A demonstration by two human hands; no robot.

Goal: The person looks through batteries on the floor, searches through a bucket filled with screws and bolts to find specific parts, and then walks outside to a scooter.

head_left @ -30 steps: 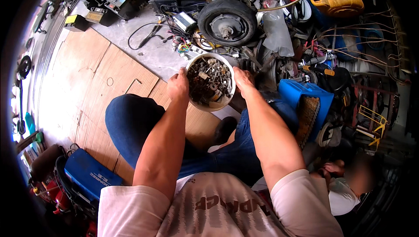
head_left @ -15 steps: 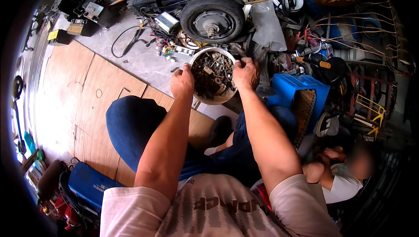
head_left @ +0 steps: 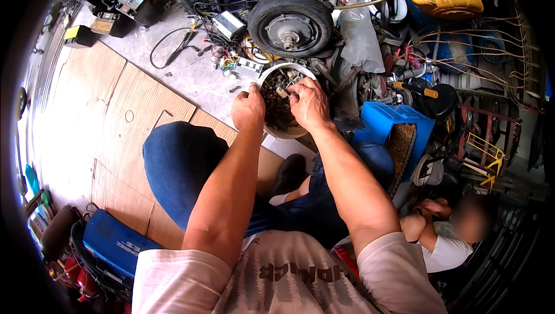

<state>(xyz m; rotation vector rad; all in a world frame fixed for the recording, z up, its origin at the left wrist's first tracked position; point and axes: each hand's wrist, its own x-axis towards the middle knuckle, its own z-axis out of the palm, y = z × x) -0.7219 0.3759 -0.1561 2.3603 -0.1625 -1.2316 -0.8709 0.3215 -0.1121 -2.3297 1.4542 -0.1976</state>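
Observation:
A round whitish bucket (head_left: 287,134) stands in front of me, holding many small metal parts (head_left: 272,89) that look like screws and bolts. My left hand (head_left: 248,107) grips its left rim, thumb at the edge. Over the right half of the bucket is my right hand (head_left: 311,104), its fingers bent down among the small parts. Whatever those fingertips pinch is too small to make out.
Beyond the bucket lies a tyred wheel (head_left: 290,23), beside a silver box (head_left: 228,23) and loose wires. Cardboard (head_left: 124,123) covers the floor at left. A blue crate (head_left: 399,114) stands right of my knee. Another person (head_left: 439,239) sits at lower right.
My right hand has left the bucket's right rim and moved inward over the parts inside. My left hand stays on the left rim.

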